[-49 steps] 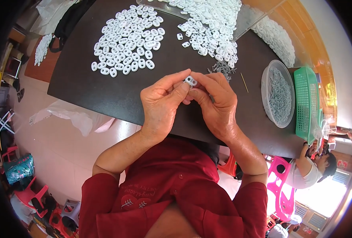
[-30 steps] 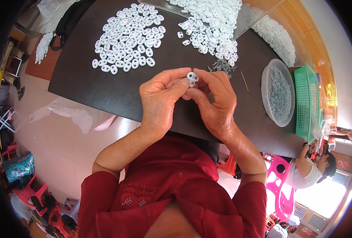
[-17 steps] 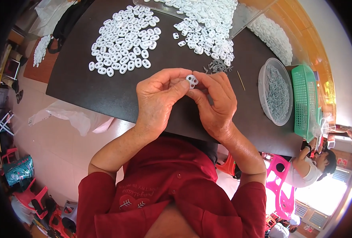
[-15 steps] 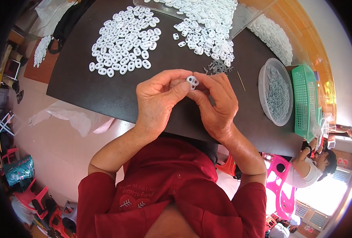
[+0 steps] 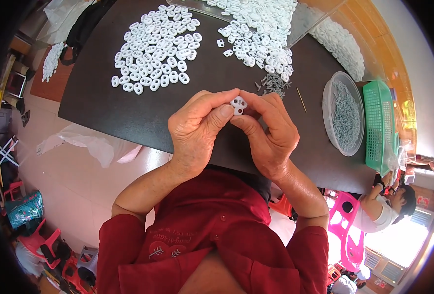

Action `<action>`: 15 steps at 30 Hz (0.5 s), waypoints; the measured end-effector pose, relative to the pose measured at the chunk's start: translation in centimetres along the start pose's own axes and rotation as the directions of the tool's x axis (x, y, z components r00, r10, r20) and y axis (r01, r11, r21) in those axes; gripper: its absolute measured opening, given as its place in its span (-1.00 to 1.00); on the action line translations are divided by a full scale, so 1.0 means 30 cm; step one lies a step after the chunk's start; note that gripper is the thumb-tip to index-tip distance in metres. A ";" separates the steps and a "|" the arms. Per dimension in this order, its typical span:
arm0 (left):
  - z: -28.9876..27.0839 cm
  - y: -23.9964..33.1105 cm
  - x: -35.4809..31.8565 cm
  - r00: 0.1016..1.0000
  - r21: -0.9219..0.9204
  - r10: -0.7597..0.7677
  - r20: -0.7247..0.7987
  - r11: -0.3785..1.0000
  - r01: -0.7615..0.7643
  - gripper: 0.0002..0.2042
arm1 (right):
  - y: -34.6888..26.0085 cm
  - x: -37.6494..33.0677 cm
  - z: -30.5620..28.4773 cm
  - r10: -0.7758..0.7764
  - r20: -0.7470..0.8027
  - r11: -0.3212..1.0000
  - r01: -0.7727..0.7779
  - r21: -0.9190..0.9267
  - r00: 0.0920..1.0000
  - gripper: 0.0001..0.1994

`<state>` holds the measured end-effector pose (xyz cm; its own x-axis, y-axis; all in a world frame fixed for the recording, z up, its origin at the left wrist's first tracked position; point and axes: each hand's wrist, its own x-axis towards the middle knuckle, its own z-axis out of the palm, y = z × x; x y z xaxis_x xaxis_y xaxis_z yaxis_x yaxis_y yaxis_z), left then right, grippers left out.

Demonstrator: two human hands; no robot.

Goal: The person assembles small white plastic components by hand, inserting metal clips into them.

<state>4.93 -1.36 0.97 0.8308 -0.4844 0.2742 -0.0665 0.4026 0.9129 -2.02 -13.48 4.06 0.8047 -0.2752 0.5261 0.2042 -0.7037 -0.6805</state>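
Note:
Between my fingertips, above the table's near edge, is a small white plastic piece with two round holes (image 5: 237, 101), like a cord lock, with a lower part projecting beneath it. My left hand (image 5: 191, 134) pinches it with thumb and index finger. From the other side, my right hand (image 5: 273, 137) has its index finger at the piece and its thumb just below. Beyond my left hand lies a spread of white two-hole ovals (image 5: 153, 54). Smaller white pieces (image 5: 258, 39) are heaped farther back. Close behind my right hand sits a little pile of grey parts (image 5: 274, 84).
A thin stick (image 5: 301, 100) lies on the dark table (image 5: 99, 117). To the right are a round tub (image 5: 328, 117) of thin grey parts and a green basket (image 5: 377, 125). A clear bin (image 5: 305, 32) stands behind. Another person (image 5: 378, 213) is by a pink chair (image 5: 343, 228).
Both hands stay close together at nearly the same spot. The white piece has turned slightly, and more of its lower part shows between my thumbs.

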 end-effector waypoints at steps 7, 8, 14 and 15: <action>0.017 -0.008 -0.015 0.997 -0.006 0.014 -0.071 1.000 -0.014 -0.78 | 0.013 -0.006 0.015 -0.046 -0.044 0.999 0.047 0.022 0.998 -0.68; 0.017 -0.011 -0.016 0.997 -0.007 0.014 -0.071 1.000 -0.015 -0.78 | 0.014 -0.006 0.016 -0.049 -0.044 0.999 0.049 0.012 0.998 -0.68; 0.022 -0.029 -0.018 0.991 0.062 0.084 -0.106 0.995 -0.078 -0.83 | 0.035 -0.008 0.037 -0.118 -0.081 0.993 0.120 0.012 0.990 -0.71; 0.020 -0.030 -0.015 0.990 0.073 0.105 -0.099 0.992 -0.098 -0.84 | 0.035 -0.007 0.038 -0.117 -0.080 0.993 0.119 0.012 0.990 -0.71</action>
<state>4.28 -1.97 0.22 0.8696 -0.3602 0.3376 -0.1879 0.3908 0.9011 -1.33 -13.41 2.65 0.7278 -0.2424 0.6415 0.3047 -0.7238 -0.6191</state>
